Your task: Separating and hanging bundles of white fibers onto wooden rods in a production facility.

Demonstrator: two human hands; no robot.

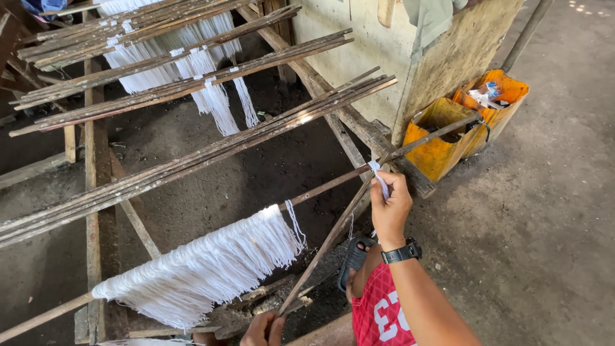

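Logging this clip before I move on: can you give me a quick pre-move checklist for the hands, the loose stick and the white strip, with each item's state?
1. Right hand pinches the white strip at the pole: ok.
2. Left hand has a grip on the lower end of the loose stick: ok.
3. Stick's upper end meets the long pole near the strip: ok.
4. Strip already tied around the two: cannot tell, the fingers hide it.
5. White yarn hangs on the pole, apart from both hands: ok.
6. Yellow bins stand beyond the pole's far end, apart from the hands: ok.
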